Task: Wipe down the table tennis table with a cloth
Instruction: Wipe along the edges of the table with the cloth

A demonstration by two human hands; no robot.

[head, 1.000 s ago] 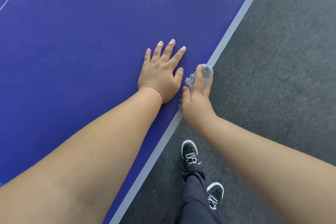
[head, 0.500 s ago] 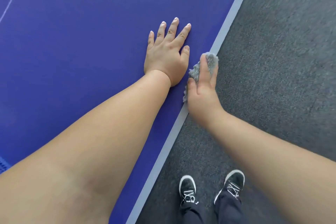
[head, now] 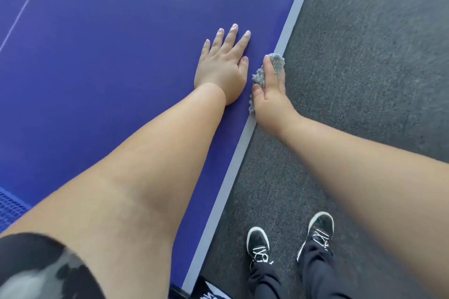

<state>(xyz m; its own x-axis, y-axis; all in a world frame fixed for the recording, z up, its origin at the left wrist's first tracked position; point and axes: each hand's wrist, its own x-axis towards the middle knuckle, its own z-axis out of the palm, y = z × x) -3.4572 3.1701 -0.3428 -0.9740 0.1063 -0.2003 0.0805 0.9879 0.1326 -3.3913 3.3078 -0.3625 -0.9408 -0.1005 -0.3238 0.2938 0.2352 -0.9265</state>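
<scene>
The blue table tennis table (head: 109, 56) fills the left of the head view, with a white border line (head: 289, 24) along its right edge. My left hand (head: 222, 69) lies flat on the table top, fingers straight and spread, close to that edge. Right beside it, my right hand (head: 271, 93) presses a grey fluffy cloth (head: 277, 59) against the table's edge, thumb on top and fingers wrapped over the side. Most of the cloth is hidden under the hand.
Dark grey carpet (head: 364, 68) covers the floor right of the table. My two black shoes (head: 258, 243) with white laces stand near the table's side. A bit of blue net (head: 9, 209) shows at the lower left. A thin white centre line (head: 24, 7) crosses the far left.
Both hands have slid further along the table's edge together, the cloth staying on the edge. My feet have stepped forward and now stand side by side.
</scene>
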